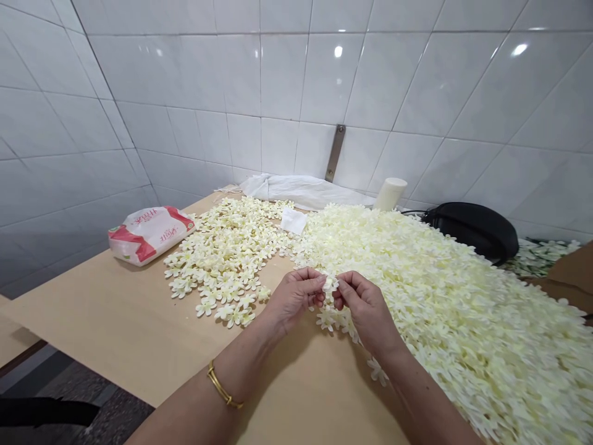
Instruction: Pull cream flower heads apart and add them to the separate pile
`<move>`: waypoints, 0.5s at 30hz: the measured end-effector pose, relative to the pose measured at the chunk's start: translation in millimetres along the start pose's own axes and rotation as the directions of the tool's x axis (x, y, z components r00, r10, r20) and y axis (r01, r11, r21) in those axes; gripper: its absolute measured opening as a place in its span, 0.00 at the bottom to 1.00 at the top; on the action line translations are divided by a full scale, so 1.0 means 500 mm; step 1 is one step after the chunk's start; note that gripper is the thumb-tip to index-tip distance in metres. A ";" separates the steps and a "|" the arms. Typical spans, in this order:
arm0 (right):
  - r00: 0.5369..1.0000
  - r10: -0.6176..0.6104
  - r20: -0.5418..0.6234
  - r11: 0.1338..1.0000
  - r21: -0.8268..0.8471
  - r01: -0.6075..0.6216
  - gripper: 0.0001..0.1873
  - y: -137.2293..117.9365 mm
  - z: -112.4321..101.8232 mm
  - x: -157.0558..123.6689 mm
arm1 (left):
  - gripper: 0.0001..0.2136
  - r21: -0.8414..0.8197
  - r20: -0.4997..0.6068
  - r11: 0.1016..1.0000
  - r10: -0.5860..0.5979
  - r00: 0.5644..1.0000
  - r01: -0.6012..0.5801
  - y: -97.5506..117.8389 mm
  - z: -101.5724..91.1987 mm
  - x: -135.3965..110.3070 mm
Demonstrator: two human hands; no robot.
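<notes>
Between my two hands, just above the table's front part, is a small pale-yellow artificial flower (330, 283). My left hand (301, 293) pinches it from the left with thumb and fingers. From the right, my right hand (364, 303) pinches the same flower, its fingertips closed at the petals. A large pile of loose artificial flowers (417, 278) spreads beside and behind my right hand. To the left lies a smaller group of flowers (227, 247). A few single flowers rest below and near my hands.
A red-and-white tissue pack (151, 233) lies on the wooden table (139, 321) at left. A white tissue (293, 220) sits between the piles. Behind are a white plastic bag (306, 190), a cream cylinder (390, 193) and a black object (472, 228) by the tiled wall.
</notes>
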State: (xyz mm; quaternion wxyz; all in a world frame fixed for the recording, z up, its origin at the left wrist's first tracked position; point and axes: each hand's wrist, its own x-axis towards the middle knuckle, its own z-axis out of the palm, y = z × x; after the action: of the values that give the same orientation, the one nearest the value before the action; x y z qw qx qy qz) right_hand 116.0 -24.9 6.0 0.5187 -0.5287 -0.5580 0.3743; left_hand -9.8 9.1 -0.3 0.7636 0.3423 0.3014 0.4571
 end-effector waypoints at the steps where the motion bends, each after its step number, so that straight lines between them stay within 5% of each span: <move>1: 1.000 0.020 0.002 0.999 0.047 -0.020 0.12 0.001 -0.001 0.002 | 0.12 -0.001 -0.005 1.000 -0.001 1.000 0.001 0.001 0.001 0.000; 6: 0.994 0.090 -0.060 0.986 0.149 -0.080 0.14 0.003 -0.008 0.010 | 0.10 0.039 -0.081 0.999 0.004 0.997 -0.001 0.011 -0.004 -0.005; 9: 0.986 0.163 -0.021 0.958 0.244 -0.153 0.15 -0.002 -0.011 0.014 | 0.08 0.197 -0.096 0.980 -0.013 0.995 0.031 0.020 -0.020 -0.023; 15: 0.968 0.212 0.133 0.924 0.296 -0.243 0.16 -0.003 -0.009 0.013 | 0.06 0.674 -0.114 0.735 0.010 0.993 0.069 0.016 -0.062 -0.074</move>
State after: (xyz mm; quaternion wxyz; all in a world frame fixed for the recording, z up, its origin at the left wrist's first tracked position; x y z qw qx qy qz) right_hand 120.9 -19.7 9.6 0.5202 -0.4828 -0.4519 0.5404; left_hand -52.7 -13.9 -6.7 0.5764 0.5658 0.4937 0.3222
